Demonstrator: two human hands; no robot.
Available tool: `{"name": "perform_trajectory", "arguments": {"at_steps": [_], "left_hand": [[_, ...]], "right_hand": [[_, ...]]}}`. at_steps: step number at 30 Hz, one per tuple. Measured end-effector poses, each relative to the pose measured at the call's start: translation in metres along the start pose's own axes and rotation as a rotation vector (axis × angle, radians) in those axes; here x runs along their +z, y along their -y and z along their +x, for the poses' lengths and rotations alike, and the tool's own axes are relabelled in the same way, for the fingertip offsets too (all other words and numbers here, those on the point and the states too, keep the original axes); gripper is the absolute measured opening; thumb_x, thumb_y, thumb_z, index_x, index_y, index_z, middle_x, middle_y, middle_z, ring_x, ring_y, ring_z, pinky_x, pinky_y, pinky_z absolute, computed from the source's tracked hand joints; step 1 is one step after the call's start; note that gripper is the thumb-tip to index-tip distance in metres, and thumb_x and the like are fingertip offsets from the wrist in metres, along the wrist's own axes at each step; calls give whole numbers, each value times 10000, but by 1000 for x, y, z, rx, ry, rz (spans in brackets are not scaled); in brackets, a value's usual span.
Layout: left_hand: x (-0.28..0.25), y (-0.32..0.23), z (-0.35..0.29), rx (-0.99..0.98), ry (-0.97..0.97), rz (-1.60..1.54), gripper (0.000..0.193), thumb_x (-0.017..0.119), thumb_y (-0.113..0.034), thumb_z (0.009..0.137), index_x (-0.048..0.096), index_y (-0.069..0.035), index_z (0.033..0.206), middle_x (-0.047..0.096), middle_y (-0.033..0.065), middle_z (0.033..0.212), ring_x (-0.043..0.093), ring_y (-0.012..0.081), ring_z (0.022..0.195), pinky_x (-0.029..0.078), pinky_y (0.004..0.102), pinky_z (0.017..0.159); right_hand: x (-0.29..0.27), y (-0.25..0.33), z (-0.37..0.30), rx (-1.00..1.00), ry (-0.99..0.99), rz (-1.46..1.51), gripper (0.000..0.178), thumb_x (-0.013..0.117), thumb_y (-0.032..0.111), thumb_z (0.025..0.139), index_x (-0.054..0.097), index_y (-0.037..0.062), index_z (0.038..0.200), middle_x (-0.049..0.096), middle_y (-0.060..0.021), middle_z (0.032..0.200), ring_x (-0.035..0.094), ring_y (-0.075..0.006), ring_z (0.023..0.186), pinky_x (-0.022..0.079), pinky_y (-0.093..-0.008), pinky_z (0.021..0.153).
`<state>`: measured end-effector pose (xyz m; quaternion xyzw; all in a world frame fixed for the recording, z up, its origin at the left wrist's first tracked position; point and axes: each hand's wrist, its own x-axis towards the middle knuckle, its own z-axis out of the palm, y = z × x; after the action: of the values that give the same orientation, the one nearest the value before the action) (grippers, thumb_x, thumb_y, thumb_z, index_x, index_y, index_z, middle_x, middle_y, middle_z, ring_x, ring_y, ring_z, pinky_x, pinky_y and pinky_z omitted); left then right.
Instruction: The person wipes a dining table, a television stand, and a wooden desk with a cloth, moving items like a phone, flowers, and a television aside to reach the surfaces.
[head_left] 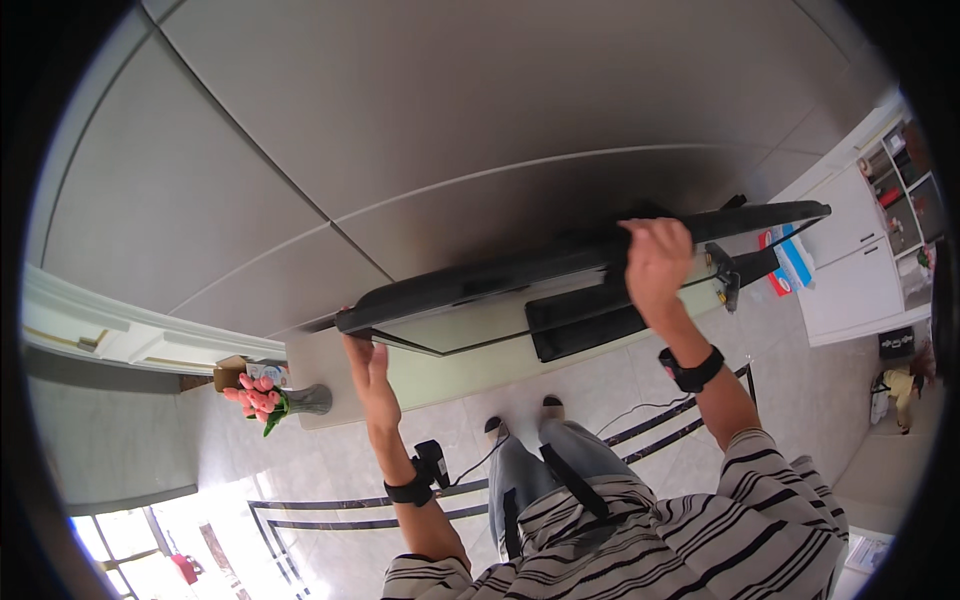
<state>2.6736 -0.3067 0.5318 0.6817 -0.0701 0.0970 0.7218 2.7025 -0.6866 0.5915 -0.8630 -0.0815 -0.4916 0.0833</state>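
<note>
Across middle of frame, black panel [500, 274] slants up rightward. Right hand [660, 262] grasps upper edge; left hand [372, 385] touches left end, finger closure hidden. Best: steady both ends, avoid scraping grey wall [520, 80].

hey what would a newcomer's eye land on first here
The long black panel across the middle, with the left hand at its left end and the right hand on its upper edge. Then pink flowers in a gray vase at left, and a red-and-blue box at right.

Obstacle near left grip [373, 386]: vase [312, 400]
</note>
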Motion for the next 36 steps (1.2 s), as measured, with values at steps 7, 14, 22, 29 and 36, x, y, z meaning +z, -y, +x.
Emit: {"name": "perform_trajectory", "arguments": {"at_steps": [7, 14, 22, 29, 36], "left_hand": [[-10, 17, -3, -14, -7, -158, 734, 225, -548, 1062, 213, -5, 1555, 262, 119, 1606, 208, 220, 1497, 95, 373, 1228], [-18, 14, 0, -259, -191, -315, 767, 229, -649, 1028, 367, -2, 1416, 455, 86, 1398, 416, 179, 1319, 270, 352, 1142], [10, 7, 29, -125, -465, -195, 600, 398, -451, 1066, 461, 77, 1346, 517, 156, 1371, 456, 215, 1269, 259, 348, 1175], [-86, 36, 48, -9, -1117, 1134, 610, 460, -528, 1000, 535, 40, 790, 551, 236, 848, 565, 394, 984, 418, 496, 935], [280, -61, 25, 398, -527, 1247, 741, 400, -387, 1058, 66, 43, 1561, 73, 281, 1620, 61, 381, 1521, 92, 528, 1219]], "right_hand": [[63, 217, 4, -86, 103, 264, 299, 714, 273, 747, 681, 74, 969, 574, -40, 930, 559, -241, 887, 459, -402, 785], [68, 242, 12, -274, 270, 314, 429, 647, 342, 873, 651, -42, 1063, 580, -102, 959, 550, -238, 918, 453, -365, 854], [18, 72, 8, -229, 152, 296, 373, 704, 309, 817, 654, 22, 1050, 585, -70, 949, 573, -229, 897, 471, -367, 821], [-75, -241, -11, -84, 25, 96, 126, 589, 138, 837, 707, 98, 819, 663, -31, 825, 599, -247, 722, 472, -385, 662], [-75, -243, -24, 80, -36, 10, 97, 605, 104, 756, 688, 97, 805, 653, -40, 834, 585, -267, 762, 459, -419, 711]]}}
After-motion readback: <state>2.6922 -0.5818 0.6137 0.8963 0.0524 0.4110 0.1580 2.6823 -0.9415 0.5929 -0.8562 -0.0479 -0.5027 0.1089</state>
